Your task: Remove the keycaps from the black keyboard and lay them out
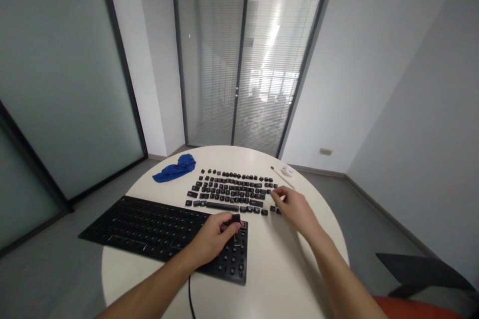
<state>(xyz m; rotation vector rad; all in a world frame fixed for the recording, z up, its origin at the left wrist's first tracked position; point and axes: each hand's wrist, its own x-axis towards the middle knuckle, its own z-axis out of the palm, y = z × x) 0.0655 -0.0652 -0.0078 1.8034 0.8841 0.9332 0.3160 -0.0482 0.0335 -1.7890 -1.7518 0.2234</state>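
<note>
A black keyboard base with its keycaps off lies slanted on the round table, its left end over the edge. My left hand is over the right part of the base, its thumb and fingers closed on a small black object. Behind the base, loose black keycaps lie in rows, with a long spacebar in front. My right hand is at the right end of these rows, fingertips pinched by the keycaps; what they hold, if anything, is too small to make out.
The white round table carries a blue cloth at the back left. A white brush and a small white item lie at the back right. A black cable runs toward me.
</note>
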